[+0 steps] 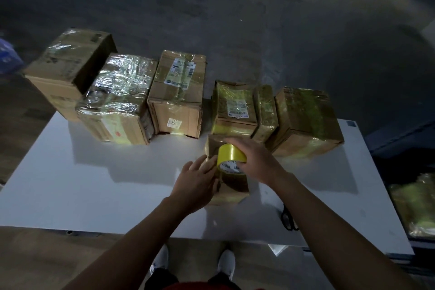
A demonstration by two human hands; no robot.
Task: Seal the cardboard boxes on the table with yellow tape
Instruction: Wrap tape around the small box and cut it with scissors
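A small cardboard box [231,186] stands near the middle of the white table [113,186], in front of a row of taped boxes. A roll of yellow tape [229,156] lies on its top. My right hand [256,160] grips the roll from the right side. My left hand [197,179] rests with straight fingers against the box's left side, fingertips touching the roll's edge. Behind stand several cardboard boxes wrapped in shiny tape, among them a labelled one [231,107] and a large one [306,120] at the right.
Black scissors [288,219] lie on the table beside my right forearm. More boxes stand at the back left [117,99], [68,66], [177,94]. A tape-wrapped parcel [416,205] sits off the table's right edge. My feet show below the near edge.
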